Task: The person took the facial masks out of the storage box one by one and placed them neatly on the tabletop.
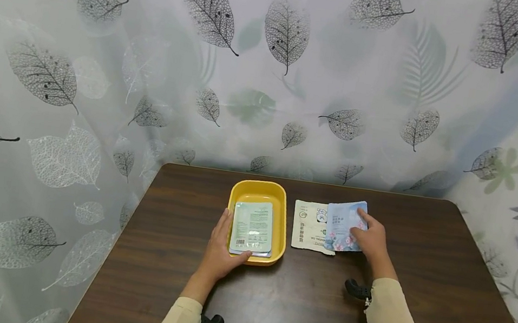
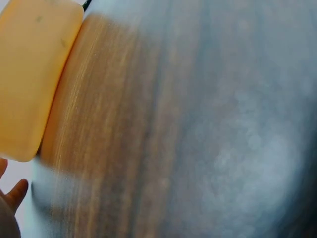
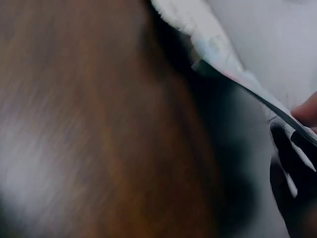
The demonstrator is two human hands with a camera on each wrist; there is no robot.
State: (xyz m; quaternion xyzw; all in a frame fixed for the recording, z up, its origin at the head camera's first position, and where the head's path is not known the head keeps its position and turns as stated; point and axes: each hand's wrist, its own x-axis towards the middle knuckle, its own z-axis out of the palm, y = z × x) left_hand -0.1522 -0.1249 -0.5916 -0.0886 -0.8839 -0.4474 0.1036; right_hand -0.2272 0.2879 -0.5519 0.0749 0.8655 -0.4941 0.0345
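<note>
Wood table (image 1: 279, 306) | head view only: green packet (image 1: 253, 225) inside tray (image 1: 260, 191)

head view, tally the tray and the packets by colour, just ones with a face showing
Yellow tray: 1
Pale green packet, in the tray: 1
Blue packet, in the right hand: 1
Cream packet, partly covered by the blue one: 1
Total: 4
</note>
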